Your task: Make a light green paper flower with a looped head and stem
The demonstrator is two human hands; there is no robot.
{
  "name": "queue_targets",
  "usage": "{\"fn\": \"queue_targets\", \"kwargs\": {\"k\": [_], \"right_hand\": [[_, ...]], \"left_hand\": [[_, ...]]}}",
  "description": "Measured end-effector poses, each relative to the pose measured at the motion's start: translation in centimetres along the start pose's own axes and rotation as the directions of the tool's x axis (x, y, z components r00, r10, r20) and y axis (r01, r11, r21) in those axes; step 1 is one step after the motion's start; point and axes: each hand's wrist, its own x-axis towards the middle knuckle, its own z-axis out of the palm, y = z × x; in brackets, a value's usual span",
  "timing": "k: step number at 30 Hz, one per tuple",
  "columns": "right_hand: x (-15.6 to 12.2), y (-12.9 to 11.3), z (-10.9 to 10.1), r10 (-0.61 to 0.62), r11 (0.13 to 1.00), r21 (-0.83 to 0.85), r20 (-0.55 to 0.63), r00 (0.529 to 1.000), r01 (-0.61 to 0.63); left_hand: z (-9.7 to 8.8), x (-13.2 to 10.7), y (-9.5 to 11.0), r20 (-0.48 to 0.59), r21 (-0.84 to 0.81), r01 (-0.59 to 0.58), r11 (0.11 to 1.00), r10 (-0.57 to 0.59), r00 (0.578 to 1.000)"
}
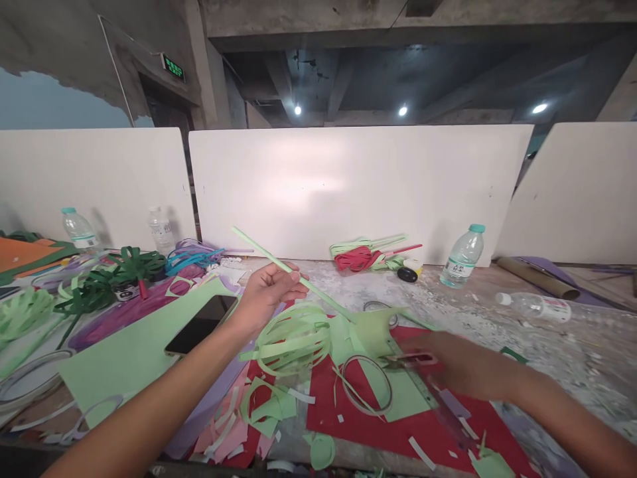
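My left hand (276, 292) is closed around a thin light green paper stick (318, 291), which slants down to the right. Its lower end meets a curled light green paper piece (371, 328). My right hand (438, 355) is smeared by motion beside that curled piece, so its fingers are unclear. A pinkish tool (415, 359), too blurred to name, lies at its fingertips, over a clear ruler (425, 392). Below the left hand sits a round bundle of looped light green paper strips (293, 338). A roll of tape (367, 385) lies on green and red paper (343, 415).
A black phone (202, 324) rests on a green sheet (119, 358) at left. Water bottles (462, 257) stand along the white partition (298, 192); another bottle (535, 305) lies at right. Red and green paper strip bundles (355, 258) lie at the back. Paper scraps (223, 425) litter the front.
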Motion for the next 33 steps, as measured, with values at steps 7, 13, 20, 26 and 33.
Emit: {"fn": "queue_targets", "kwargs": {"k": [7,13,20,26,33], "right_hand": [[7.4,-7.2,-4.8,0.114,0.88,0.466,-0.015,0.993,-0.093],[12.7,-9.9,-1.8,0.11,0.703,0.708,-0.192,0.975,0.06],[11.4,-5.0,-2.6,0.27,0.507,0.855,-0.04,0.962,-0.106],[9.5,-5.3,0.1,0.183,0.608,0.772,0.092,0.979,-0.186],[8.2,-6.9,0.1,0.087,0.806,0.582,0.066,0.994,-0.109]], "left_hand": [[4.4,0.2,1.3,0.346,0.617,-0.311,0.723,0.106,0.932],[4.2,0.6,2.9,0.418,0.763,-0.383,0.521,0.055,0.907],[-8.1,-3.8,2.0,0.122,0.968,-0.067,0.241,-0.222,0.967],[-9.8,-5.4,-2.5,0.12,0.916,-0.018,0.4,-0.232,0.965],[-7.8,-2.7,-2.5,0.004,0.657,0.013,0.754,-0.021,1.0]]}}
